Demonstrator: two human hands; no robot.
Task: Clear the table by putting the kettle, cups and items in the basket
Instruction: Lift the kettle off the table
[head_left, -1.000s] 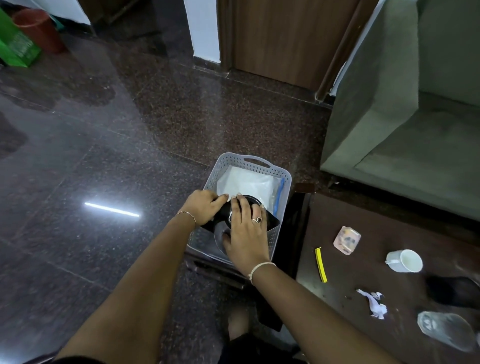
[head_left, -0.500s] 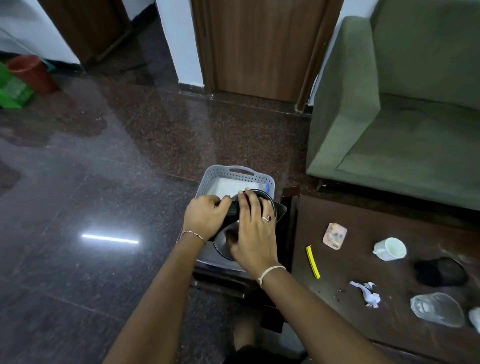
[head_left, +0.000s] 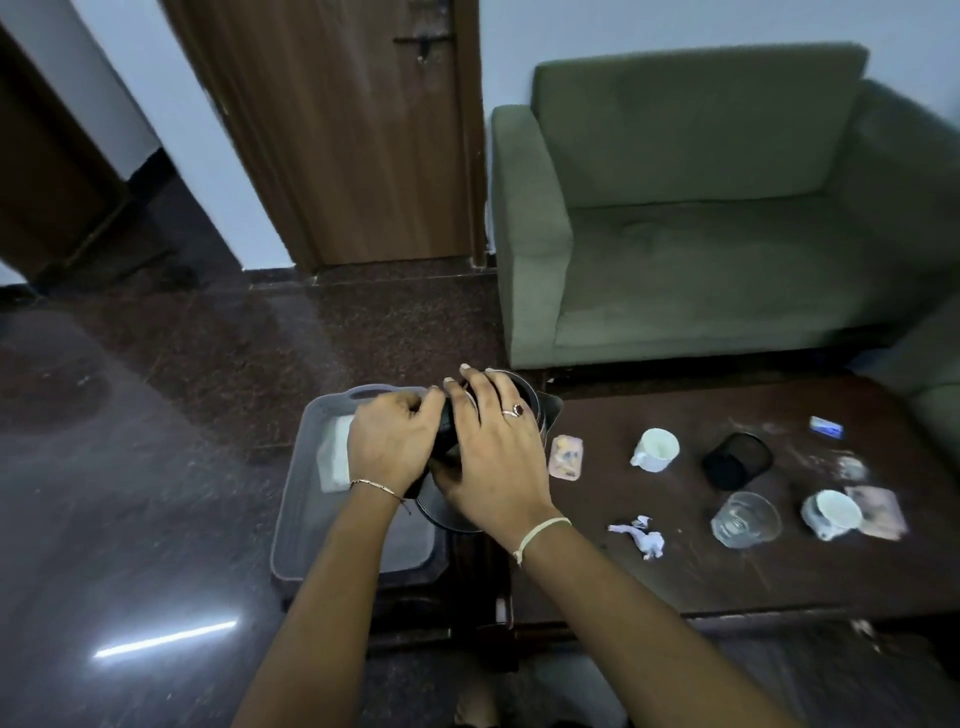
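A grey plastic basket (head_left: 301, 499) stands on a low stool left of the dark table (head_left: 779, 566). A white bag (head_left: 335, 457) lies inside it. The black kettle (head_left: 540, 410) hangs over the basket's right side, mostly hidden by my hands. My left hand (head_left: 392, 441) grips its handle and my right hand (head_left: 493, 457) presses on its body. On the table lie a white cup (head_left: 655, 449), a second white cup (head_left: 834, 512), a glass (head_left: 745, 519), a black mesh holder (head_left: 736, 460), a pink packet (head_left: 566, 457) and crumpled paper (head_left: 641, 535).
A green sofa (head_left: 701, 218) stands behind the table, with a wooden door (head_left: 353, 130) to its left. A small blue item (head_left: 826, 427) and a card (head_left: 878, 512) lie at the table's right. Glossy dark floor (head_left: 130, 467) spreads to the left.
The view has tilted up and swung right, showing more of the table and sofa. Both hands stay on the kettle, which has moved toward the basket's right edge.
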